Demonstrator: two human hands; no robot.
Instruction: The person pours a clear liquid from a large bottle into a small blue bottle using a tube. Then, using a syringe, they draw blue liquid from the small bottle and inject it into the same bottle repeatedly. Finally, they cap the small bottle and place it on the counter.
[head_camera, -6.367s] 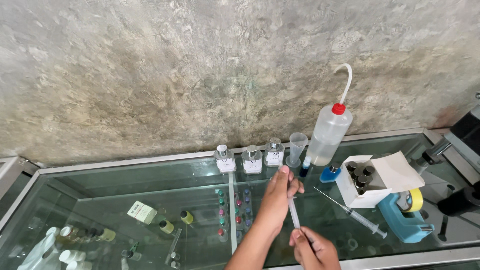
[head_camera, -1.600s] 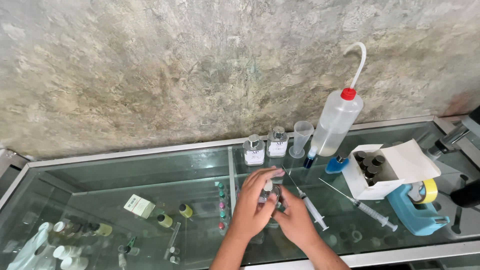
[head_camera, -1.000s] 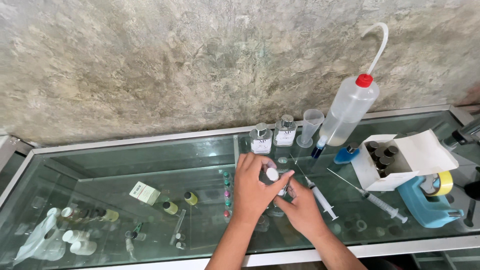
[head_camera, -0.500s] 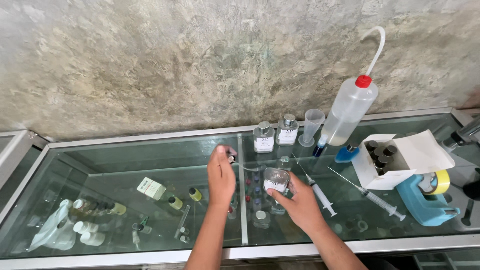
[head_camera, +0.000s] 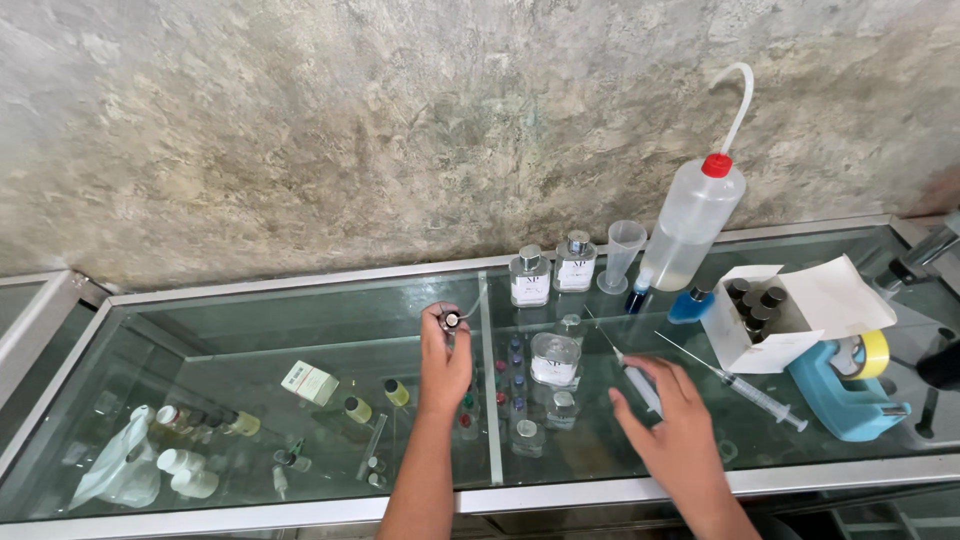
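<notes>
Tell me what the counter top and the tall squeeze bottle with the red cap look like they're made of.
The counter top looks like clear glass in a pale metal frame: small bottles on the shelf beneath show through it, and it reflects light. The squeeze bottle seems to be soft, milky translucent plastic, since the liquid level shows dimly through its wall. Its bent spout also looks plastic.

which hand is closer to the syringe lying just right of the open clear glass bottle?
Right. The right hand reaches onto the clear plastic syringe, fingers over its barrel. The left hand is off beyond the open clear glass bottle, holding a small spray pump.
</notes>
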